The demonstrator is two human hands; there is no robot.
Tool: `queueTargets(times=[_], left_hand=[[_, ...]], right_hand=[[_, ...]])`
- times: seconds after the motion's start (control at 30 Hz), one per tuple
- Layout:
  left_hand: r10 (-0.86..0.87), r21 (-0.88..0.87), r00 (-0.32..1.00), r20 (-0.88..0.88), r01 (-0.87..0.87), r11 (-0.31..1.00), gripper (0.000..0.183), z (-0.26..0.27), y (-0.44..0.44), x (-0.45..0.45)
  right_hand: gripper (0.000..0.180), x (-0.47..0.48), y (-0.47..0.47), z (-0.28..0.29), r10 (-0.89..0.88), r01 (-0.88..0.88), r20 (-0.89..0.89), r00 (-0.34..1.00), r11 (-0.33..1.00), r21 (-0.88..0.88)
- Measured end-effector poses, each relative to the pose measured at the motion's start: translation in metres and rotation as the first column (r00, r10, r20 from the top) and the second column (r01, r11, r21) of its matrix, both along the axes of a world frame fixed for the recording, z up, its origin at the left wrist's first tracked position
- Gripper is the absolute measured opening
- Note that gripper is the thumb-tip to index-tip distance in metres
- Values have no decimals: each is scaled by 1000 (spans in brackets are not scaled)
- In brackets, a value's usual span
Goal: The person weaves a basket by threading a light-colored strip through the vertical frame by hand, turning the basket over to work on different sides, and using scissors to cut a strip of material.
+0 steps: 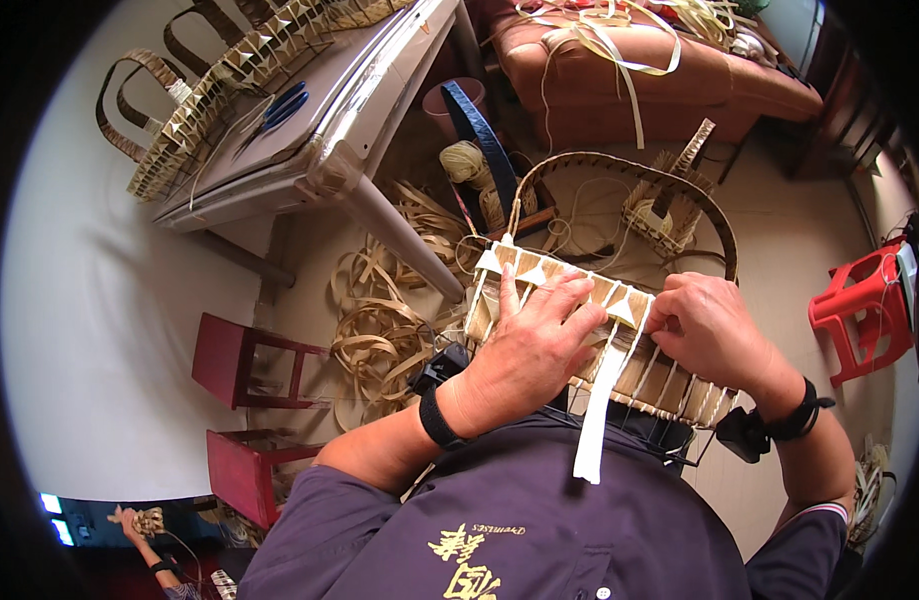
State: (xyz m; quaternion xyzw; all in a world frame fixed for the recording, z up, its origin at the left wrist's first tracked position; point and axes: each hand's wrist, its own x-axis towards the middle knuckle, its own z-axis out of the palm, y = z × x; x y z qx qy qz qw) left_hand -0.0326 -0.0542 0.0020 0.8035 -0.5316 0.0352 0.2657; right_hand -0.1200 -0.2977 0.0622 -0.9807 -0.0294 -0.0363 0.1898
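Observation:
A basket of flat tan strips on a dark wire frame (675, 382) lies tilted against my front, its side bound with pale twisted cord. An arched brown wrapped handle (630, 168) rises beyond it. My left hand (538, 330) lies over the basket's side and rim, fingers spread, holding it. At the rim's right end my right hand (707, 328) has thumb and fingers pinched together; what sits between the fingertips is hidden. Cream folded triangles (623, 310) line the rim. From below one of them a loose white flat strip (597, 431) hangs down over my shirt.
On the table (279, 161) at left lie blue-handled scissors (285, 105) and several handled baskets. Tan strips (377, 345) are heaped on the floor. Beyond are twine balls (465, 163), another small basket (662, 214), a sofa (632, 82) and a red stool (863, 311). Another person's hand (133, 525) shows lower left.

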Motion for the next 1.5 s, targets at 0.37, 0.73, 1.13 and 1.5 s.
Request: queueTargets(times=[0.37, 0.73, 1.13, 1.5], left_hand=[[12, -24, 998, 60, -11, 1000, 33, -8, -2, 0], [53, -60, 989, 139, -45, 997, 35, -22, -2, -5], [-49, -360, 988, -146, -7, 933, 61, 60, 54, 72], [797, 38, 580, 172, -812, 582, 78, 99, 136, 335]], right_hand=[[7, -1, 6, -24, -53, 62, 166, 985, 997, -53], [20, 2, -14, -16, -135, 120, 19, 991, 932, 343], [32, -76, -155, -113, -223, 366, -321, 920, 779, 508], [32, -71, -136, -119, -183, 266, -200, 963, 494, 828]])
